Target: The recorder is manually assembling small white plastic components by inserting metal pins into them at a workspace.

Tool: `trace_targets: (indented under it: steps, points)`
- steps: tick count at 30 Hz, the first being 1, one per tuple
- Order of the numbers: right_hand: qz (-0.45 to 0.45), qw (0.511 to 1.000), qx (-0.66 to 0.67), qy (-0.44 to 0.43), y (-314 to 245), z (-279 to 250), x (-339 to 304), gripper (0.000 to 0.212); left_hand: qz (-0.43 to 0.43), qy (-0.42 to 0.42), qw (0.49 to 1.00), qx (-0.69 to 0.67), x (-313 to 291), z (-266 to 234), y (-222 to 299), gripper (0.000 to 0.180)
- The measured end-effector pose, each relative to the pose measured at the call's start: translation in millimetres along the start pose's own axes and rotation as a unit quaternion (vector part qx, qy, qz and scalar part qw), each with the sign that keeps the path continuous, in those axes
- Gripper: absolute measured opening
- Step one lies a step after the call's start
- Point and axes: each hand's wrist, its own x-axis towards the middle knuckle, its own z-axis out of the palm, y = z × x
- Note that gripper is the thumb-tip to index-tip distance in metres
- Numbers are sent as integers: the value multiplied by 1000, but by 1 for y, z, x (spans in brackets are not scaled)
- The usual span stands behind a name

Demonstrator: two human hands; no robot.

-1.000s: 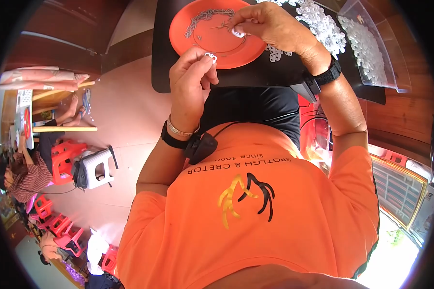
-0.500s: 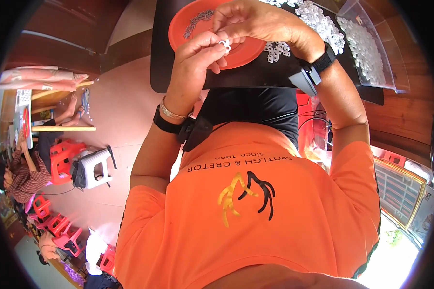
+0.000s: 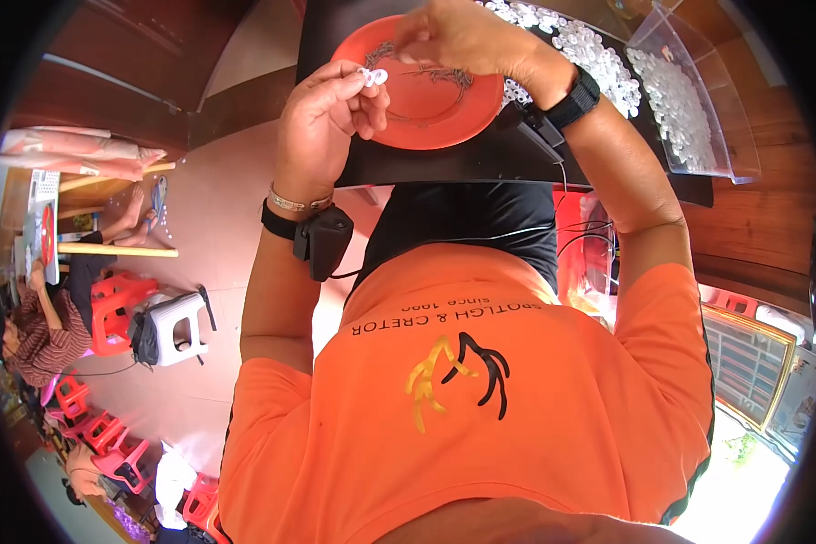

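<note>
Between the thumb and fingertips of my left hand [image 3: 335, 104] is a small white plastic clip [image 3: 373, 78] with rounded openings. That hand is closed on it at the left edge of a round orange-red plate [image 3: 417, 127]. Over the plate's far side is my right hand [image 3: 476, 36], its fingers bent and drawn together. What they hold, if anything, cannot be made out. Thin grey nails [image 3: 462, 82] lie in the plate in loose groups, partly behind my right hand.
Many small white plastic pieces [image 3: 598, 68] are spread on the black table [image 3: 480, 165] right of the plate. A clear plastic bin [image 3: 689, 109] beside them holds more. At far left, a person [image 3: 50, 335] sits near red and white stools [image 3: 177, 331].
My hands have come apart. The left has moved left with the white clip; the right has risen away from it over the plate. More nails show in the plate.
</note>
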Motion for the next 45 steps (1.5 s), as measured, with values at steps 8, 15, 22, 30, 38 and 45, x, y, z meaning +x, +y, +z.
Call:
trace_targets:
  steps: [8, 15, 22, 30, 38, 45]
  points:
    - [-84, 983, -123, 106, 18, 57, 13, 14, -19, 64, 995, -69, -1, -7, -4, 18]
    - [-103, 964, -203, 135, 16, 70, 28, 13, -25, 59, 993, -97, -2, -5, -7, 18]
    - [-130, 965, -191, 121, 16, 58, 18, 13, -22, 58, 995, -82, -3, -1, -6, 18]
    - [-97, 980, -167, 53, 13, 49, 23, 21, -33, 34, 988, -149, -11, 10, 0, 17]
    - [-88, 982, -125, 111, 19, 45, 14, 21, -52, 17, 972, -229, -12, 8, 3, 16]
    - [-54, 974, 93, 199, 18, 33, -2, 15, -17, 49, 989, -139, -8, 7, 2, 17]
